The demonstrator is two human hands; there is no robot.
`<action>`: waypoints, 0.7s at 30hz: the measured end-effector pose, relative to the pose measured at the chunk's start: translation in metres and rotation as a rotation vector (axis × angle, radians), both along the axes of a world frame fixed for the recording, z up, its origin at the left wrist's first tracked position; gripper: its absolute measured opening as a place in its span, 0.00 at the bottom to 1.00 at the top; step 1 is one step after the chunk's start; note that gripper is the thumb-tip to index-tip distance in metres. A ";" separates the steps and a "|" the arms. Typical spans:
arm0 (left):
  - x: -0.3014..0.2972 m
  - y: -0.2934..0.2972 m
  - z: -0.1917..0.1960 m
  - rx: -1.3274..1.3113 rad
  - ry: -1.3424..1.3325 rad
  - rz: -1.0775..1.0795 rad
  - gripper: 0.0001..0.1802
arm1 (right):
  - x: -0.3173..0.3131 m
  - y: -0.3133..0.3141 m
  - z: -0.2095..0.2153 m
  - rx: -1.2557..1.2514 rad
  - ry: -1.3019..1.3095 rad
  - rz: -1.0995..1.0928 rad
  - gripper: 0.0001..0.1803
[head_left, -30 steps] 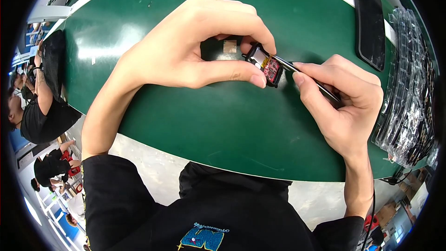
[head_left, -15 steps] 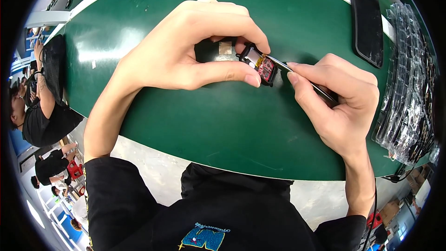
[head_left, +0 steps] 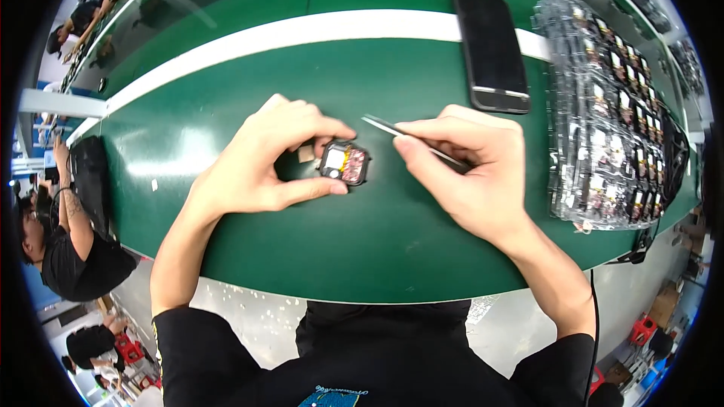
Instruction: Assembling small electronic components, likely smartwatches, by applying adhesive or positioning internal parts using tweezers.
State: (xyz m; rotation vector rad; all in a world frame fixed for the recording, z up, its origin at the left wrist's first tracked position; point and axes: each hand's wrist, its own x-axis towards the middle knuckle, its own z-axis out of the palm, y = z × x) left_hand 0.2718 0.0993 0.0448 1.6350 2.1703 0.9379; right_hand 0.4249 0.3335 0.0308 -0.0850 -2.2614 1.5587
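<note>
My left hand (head_left: 260,162) curves around a small black device housing (head_left: 365,173), its thumb and fingers gripping the left side. The housing lies open-faced at or just above the green table (head_left: 422,249); inside show a red circuit board, yellow tape and a silvery-white block. Between thumb and fingers of my right hand (head_left: 479,173) are slim metal tweezers (head_left: 382,126). Their tip points up and left, apart from the housing. A small tan square piece (head_left: 305,154) sits behind the housing, partly framed by my left hand.
A black phone-like slab (head_left: 492,49) lies at the back right across a white strip (head_left: 362,24). Stacked clear plastic trays (head_left: 562,120) holding several small assemblies stand at the right. A co-worker in black (head_left: 83,260) sits at the left, near a black mesh item (head_left: 89,181).
The tweezers have come away from the circuit board and now stand apart from it. The view has shifted, showing more of the table's far side and the trays. My left hand still holds the housing.
</note>
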 end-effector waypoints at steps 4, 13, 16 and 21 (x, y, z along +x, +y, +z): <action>0.000 -0.006 -0.003 0.015 0.130 -0.031 0.27 | -0.008 -0.001 -0.016 -0.063 0.124 0.013 0.04; 0.003 -0.009 -0.005 0.143 -0.038 0.203 0.25 | -0.010 0.011 -0.014 -0.093 0.190 -0.034 0.07; -0.009 -0.004 -0.001 0.388 -0.420 0.358 0.23 | -0.013 0.011 -0.013 -0.099 0.171 -0.031 0.08; 0.008 0.087 0.063 0.393 -0.163 0.021 0.24 | -0.008 0.017 -0.022 -0.099 0.152 -0.005 0.10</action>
